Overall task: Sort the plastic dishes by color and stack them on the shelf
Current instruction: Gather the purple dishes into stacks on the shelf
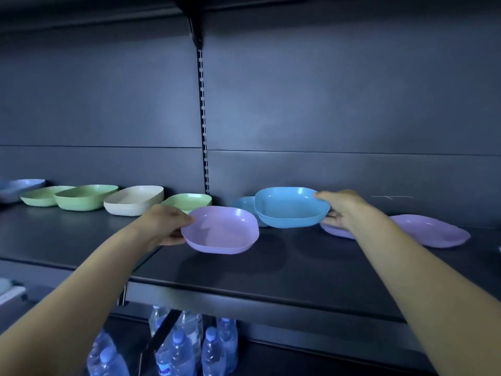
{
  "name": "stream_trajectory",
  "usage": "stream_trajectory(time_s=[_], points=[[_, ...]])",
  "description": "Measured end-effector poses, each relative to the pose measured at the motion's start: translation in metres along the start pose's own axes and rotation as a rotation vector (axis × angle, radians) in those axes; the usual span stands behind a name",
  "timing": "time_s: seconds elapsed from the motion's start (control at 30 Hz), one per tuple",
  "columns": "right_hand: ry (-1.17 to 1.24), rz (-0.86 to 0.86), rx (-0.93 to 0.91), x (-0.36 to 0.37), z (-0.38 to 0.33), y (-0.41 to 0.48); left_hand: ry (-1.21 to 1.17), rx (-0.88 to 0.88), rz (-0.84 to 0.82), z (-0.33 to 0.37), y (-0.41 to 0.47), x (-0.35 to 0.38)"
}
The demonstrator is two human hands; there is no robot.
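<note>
My left hand [168, 223] grips the left rim of a purple dish [221, 230], held just above the dark shelf [271, 267]. My right hand [341, 210] holds the right edge of two stacked blue dishes [290, 207], lifted off the shelf. Another blue dish [244, 204] lies behind them. To the right, a purple dish [431, 230] lies flat, and a second purple dish [336, 231] shows partly under my right wrist. Along the left stand three green dishes [84, 198] [40, 196] [189, 200], a cream stack [134, 200] and a pale blue dish [19, 187].
The shelf's back panel has a slotted upright [202, 118] at the middle. Another shelf [244, 4] hangs overhead. Below the front edge stand several water bottles [184, 346]. A white object [10, 293] sits at the lower left.
</note>
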State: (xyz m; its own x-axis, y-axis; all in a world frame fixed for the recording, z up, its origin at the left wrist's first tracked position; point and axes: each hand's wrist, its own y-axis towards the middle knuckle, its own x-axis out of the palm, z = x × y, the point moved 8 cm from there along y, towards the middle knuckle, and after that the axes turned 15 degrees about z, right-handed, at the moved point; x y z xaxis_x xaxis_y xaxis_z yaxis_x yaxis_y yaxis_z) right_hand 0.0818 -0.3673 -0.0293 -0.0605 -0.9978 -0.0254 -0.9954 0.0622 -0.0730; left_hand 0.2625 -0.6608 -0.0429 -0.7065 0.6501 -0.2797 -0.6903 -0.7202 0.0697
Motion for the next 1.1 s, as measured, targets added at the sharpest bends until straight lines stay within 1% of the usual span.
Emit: stream_trajectory(time_s=[0.23,0.43,0.5,0.57,0.6,0.7,0.77,0.87,0.9,1.03,1.1], points=[[-0.032,0.113,-0.027,0.081,-0.01,0.041,0.021,0.07,-0.101,0.005,0.079,-0.022],[-0.165,0.268,-0.071,0.111,0.001,0.087,-0.003,0.048,-0.181,-0.01,0.114,-0.019],[-0.315,0.316,-0.126,0.115,0.007,0.095,-0.003,0.047,-0.202,-0.014,0.12,-0.015],[-0.569,0.38,-0.2,0.116,0.009,0.097,-0.014,0.044,-0.228,-0.016,0.122,-0.01],[-0.658,0.403,-0.231,0.117,0.009,0.096,-0.018,0.045,-0.24,-0.017,0.122,-0.008],[-0.771,0.424,-0.26,0.12,0.011,0.095,-0.037,0.044,-0.276,-0.017,0.12,-0.002],[-0.736,0.41,-0.24,0.119,0.014,0.097,-0.049,0.047,-0.284,-0.015,0.119,0.001],[-0.524,0.324,-0.187,0.115,0.018,0.098,-0.071,0.052,-0.274,-0.009,0.119,0.004],[-0.492,0.283,-0.178,0.113,0.018,0.096,-0.077,0.053,-0.273,-0.007,0.118,0.005],[-0.511,0.107,-0.201,0.103,0.007,0.074,-0.073,0.054,-0.293,0.004,0.106,0.021],[-0.548,0.05,-0.269,0.092,-0.004,0.061,-0.07,0.069,-0.312,0.013,0.096,0.032]])
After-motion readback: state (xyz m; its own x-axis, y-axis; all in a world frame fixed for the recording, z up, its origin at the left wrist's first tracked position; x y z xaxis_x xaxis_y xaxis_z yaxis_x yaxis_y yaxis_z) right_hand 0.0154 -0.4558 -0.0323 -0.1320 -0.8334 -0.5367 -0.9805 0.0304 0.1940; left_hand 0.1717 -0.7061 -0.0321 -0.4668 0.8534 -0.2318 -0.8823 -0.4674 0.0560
